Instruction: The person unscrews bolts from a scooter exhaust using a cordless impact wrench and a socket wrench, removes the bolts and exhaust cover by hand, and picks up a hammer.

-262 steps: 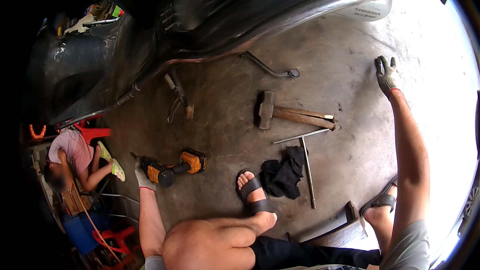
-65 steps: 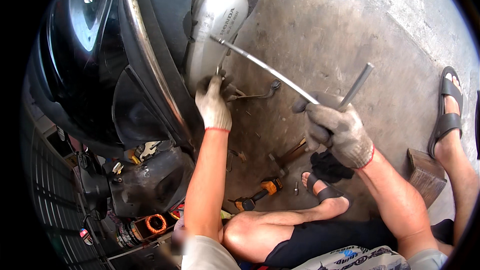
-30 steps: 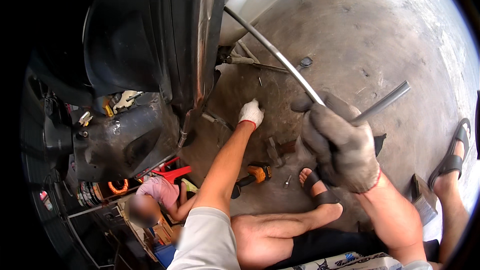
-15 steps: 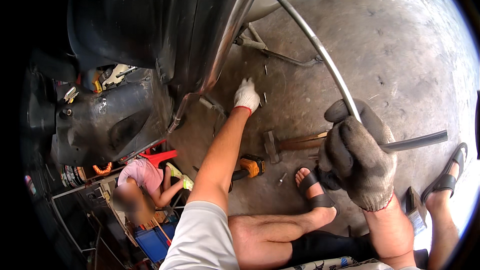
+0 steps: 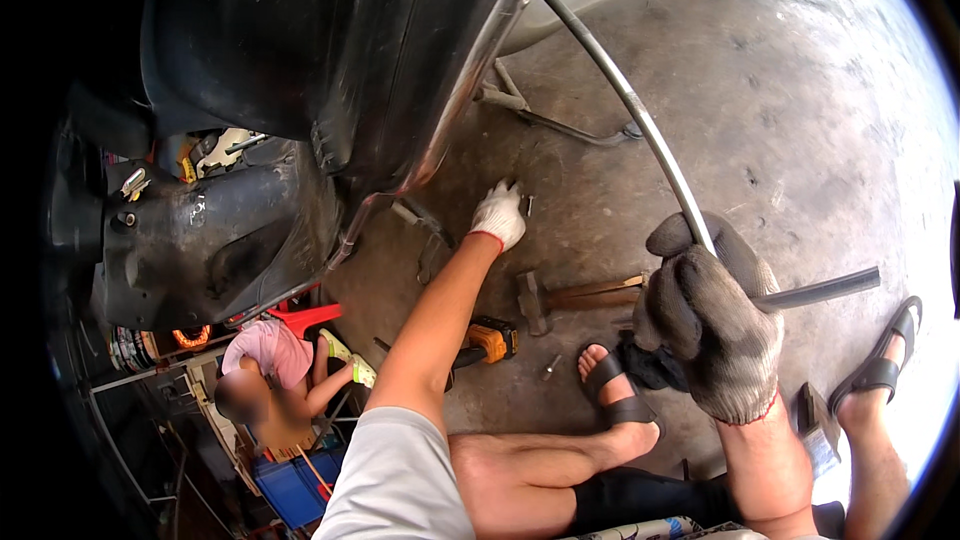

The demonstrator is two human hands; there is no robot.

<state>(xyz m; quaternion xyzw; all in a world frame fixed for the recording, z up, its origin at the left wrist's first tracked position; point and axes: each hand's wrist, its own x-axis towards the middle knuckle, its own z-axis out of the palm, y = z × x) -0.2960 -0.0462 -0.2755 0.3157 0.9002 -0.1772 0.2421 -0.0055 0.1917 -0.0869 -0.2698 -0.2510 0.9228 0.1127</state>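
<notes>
Left glove [image 5: 500, 217] is white with red cuff edge; right glove [image 5: 722, 330], off-white stained dark grey; T-bar [image 5: 655, 132], silver-grey; power tool [image 5: 490, 339], orange and black.

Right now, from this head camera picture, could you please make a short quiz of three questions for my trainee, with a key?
1. Which hand grips the long metal rod?
2. True or false: the hammer lies on the floor.
3. Which thing is nearest to the left hand?
A) Black cloth
B) Small metal pin
C) Power drill

Key: 1. The right hand. 2. True. 3. B.
</notes>
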